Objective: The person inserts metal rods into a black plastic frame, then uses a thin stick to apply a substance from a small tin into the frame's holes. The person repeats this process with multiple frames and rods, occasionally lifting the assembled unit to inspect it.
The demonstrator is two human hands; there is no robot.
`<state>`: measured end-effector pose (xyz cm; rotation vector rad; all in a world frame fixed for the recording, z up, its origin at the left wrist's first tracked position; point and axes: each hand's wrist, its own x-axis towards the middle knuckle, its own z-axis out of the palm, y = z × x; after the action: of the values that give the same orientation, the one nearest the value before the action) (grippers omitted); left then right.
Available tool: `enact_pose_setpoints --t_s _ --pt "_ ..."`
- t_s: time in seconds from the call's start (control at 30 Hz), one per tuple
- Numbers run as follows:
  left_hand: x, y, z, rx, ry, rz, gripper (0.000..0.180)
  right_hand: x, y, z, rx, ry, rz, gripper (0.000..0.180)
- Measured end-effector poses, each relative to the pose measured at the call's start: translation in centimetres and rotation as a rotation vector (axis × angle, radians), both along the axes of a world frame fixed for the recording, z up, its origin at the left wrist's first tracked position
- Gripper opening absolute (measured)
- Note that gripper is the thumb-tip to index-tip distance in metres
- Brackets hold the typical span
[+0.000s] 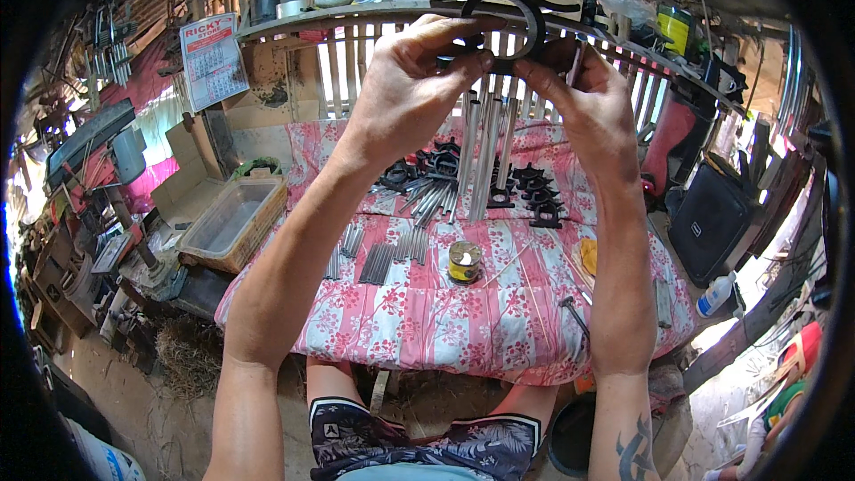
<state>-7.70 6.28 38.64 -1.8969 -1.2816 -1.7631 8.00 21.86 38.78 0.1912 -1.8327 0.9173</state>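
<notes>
Raised in front of me is a wind chime with a black ring-shaped top piece (534, 27) and several silver tubes (485, 160) hanging below. My left hand (414, 80) pinches the lower left of the ring, and my right hand (583, 85) grips its lower right; both are closed on it. A thin rod-like piece (578, 64) shows by the right fingers, too small to name. Beneath, on the table, lie more black frame pieces (539, 196), a fanned pile of metal tubes (434, 198) and shorter tubes (378, 263) in rows.
The table has a pink and white floral cloth (427, 330). On it stand a small yellow and black can (464, 263) and a hammer (574, 313). A plastic-lined box (236, 218) sits at the left, a black speaker (712, 212) at the right. Behind runs a cluttered shelf (347, 11).
</notes>
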Motion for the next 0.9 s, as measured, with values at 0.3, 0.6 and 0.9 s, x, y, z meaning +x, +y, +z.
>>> enact_pose_setpoints --t_s 0.3,0.6,0.9 --pt "0.47 0.06 0.61 0.000 -0.015 -0.021 0.034 -0.38 0.62 0.25 -0.031 0.053 0.144 0.029" --pt "0.44 0.10 0.50 0.009 -0.014 -0.011 0.035 -0.16 0.40 0.21 -0.015 0.045 0.109 0.030" --pt "0.24 0.06 0.65 -0.005 -0.003 0.019 0.036 -0.05 0.51 0.34 0.029 0.014 0.080 0.032"
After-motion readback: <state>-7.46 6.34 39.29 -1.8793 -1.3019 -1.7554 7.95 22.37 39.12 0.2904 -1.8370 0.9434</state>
